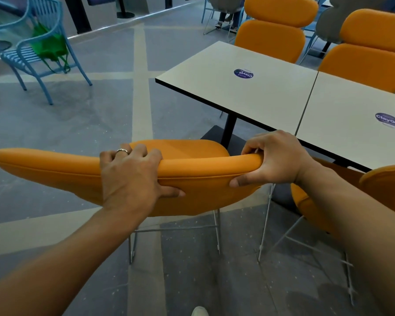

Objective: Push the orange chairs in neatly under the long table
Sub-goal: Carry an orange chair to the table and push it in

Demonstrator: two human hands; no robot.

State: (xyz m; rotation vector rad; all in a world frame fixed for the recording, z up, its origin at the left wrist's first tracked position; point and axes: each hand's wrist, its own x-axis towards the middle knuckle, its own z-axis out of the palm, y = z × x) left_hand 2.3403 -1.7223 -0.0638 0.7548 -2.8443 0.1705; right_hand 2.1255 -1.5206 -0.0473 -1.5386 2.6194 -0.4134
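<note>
An orange padded chair (55,169) on thin metal legs stands just in front of me, its backrest top running left to right. My left hand (130,176) grips the backrest top near the middle, thumb on the near side. My right hand (274,158) grips the backrest's right end. The chair's seat (180,147) points toward the near left corner of the long white table (271,99). A second orange chair (385,185) sits at the table's near side on the right. Two more orange chairs (271,35) (369,58) stand along the far side.
The table has a black pedestal leg (228,131) and round purple stickers. A blue metal chair (39,51) with a green bag on it stands at the far left. Open grey floor lies left of the table. A seated person's feet (224,21) show at the back.
</note>
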